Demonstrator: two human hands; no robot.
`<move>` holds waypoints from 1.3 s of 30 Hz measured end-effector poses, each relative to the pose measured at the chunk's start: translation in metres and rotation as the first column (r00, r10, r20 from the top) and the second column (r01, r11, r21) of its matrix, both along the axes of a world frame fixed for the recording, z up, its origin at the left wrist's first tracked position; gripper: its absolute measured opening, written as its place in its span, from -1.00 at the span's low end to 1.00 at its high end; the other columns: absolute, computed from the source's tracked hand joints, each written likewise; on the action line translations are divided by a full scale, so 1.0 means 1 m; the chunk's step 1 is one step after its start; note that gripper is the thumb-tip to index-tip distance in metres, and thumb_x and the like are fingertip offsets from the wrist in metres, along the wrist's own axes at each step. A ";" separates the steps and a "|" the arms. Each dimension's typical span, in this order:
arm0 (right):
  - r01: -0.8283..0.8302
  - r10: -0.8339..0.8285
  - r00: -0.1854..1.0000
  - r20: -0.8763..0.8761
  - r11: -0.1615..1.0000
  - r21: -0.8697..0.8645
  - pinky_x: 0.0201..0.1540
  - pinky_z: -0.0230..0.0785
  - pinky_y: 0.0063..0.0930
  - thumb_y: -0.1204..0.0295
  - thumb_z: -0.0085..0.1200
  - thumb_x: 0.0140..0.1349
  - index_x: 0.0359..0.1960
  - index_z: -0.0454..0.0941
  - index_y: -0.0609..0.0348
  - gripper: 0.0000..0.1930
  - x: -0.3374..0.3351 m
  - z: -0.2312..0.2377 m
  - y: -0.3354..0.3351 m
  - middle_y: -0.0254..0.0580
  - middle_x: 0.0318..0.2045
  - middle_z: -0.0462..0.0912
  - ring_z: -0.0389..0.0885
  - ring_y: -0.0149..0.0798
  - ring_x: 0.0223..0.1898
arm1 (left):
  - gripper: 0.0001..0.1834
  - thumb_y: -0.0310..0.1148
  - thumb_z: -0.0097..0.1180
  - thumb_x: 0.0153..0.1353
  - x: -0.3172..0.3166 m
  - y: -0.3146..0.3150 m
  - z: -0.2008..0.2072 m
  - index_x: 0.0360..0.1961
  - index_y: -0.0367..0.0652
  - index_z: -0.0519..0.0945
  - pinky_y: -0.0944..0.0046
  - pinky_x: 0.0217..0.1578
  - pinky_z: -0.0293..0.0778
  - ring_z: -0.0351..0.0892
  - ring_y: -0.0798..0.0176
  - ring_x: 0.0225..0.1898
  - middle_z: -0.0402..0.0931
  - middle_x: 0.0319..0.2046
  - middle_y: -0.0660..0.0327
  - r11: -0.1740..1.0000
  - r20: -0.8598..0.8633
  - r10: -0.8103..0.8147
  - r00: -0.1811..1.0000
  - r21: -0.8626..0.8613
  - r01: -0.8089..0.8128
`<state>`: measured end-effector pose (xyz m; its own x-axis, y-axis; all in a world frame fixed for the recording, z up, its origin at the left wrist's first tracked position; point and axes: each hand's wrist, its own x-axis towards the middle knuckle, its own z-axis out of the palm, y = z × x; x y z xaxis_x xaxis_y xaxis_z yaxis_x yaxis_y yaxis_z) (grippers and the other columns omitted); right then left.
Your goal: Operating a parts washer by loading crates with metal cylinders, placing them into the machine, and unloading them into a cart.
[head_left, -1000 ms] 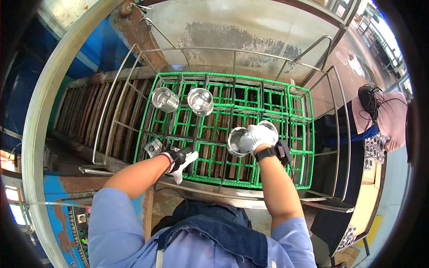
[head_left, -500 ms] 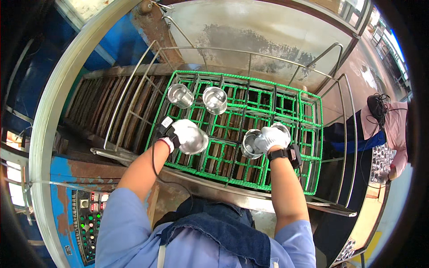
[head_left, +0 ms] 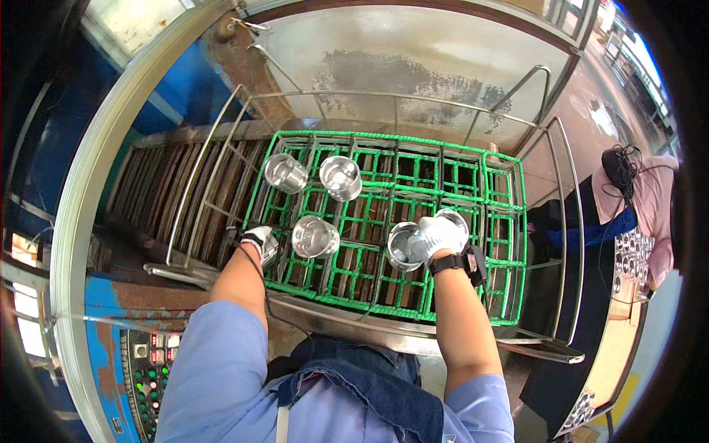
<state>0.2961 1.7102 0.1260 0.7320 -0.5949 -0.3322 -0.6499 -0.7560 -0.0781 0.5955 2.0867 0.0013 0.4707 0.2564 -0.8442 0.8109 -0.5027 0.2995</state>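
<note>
While the right hand (head_left: 442,235), in a white glove, closes its fingers over a pair of metal cups (head_left: 403,246) and grips them side by side with their mouths upward, the left hand (head_left: 257,235) is low at the near left corner of a green rack (head_left: 396,138), just beside a partly hidden cup (head_left: 269,251); its fingers are mostly out of sight, so I cannot tell whether they hold that cup. Between the two hands, a single cup (head_left: 315,238) sits mouth up on the rack, apart from both gloves. Farther back, near the rack's far left corner, are two more open cups, a left one (head_left: 286,174) and a right one (head_left: 341,179), close together. Beneath and to the left of the rack run dark slats (head_left: 159,196), and a bent metal rail (head_left: 369,93) passes behind it, before a stained pale wall (head_left: 443,44). A black strap (head_left: 445,263) circles the right wrist. At the lower left is a control panel (head_left: 148,384) with green buttons; at the far right, a co-worker in a pink top (head_left: 651,196) is beside many small metal parts (head_left: 631,251).
</note>
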 end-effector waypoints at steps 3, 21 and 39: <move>-0.015 0.015 1.000 0.000 1.000 0.002 -0.02 0.57 -0.10 0.10 0.17 0.06 -0.23 0.80 -0.07 -0.67 0.001 -0.009 -0.003 -0.06 -0.20 0.79 0.76 0.01 -0.08 | -0.75 -0.12 0.11 0.42 -0.001 0.008 -0.009 -0.24 -0.07 0.61 -0.24 -0.21 0.60 0.63 0.05 -0.30 0.68 -0.35 0.18 0.907 0.088 0.180 0.980 -0.400 -0.131; 0.020 -0.021 0.999 -0.046 1.000 -0.016 0.06 0.55 -0.08 0.00 0.05 0.19 -0.11 0.81 -0.14 -0.58 -0.003 0.028 0.009 -0.13 -0.07 0.78 0.74 -0.01 0.02 | -0.21 0.51 -0.05 0.13 -0.093 -0.112 0.130 0.05 0.14 0.73 0.09 0.15 0.49 0.65 -0.03 0.12 0.66 0.12 0.12 -0.078 0.342 -0.890 -0.302 0.538 0.839; -0.627 -0.530 -0.046 0.846 0.675 0.389 0.20 0.42 -0.16 0.01 0.27 0.13 0.17 0.58 0.27 -0.32 -0.301 0.179 0.152 0.07 0.11 0.64 0.62 -0.02 0.12 | -0.63 -0.32 0.06 0.39 0.033 -0.122 0.048 0.11 -0.34 0.59 0.13 -0.04 0.56 0.65 0.04 -0.10 0.66 -0.06 0.02 0.266 0.886 -0.463 0.018 0.120 0.956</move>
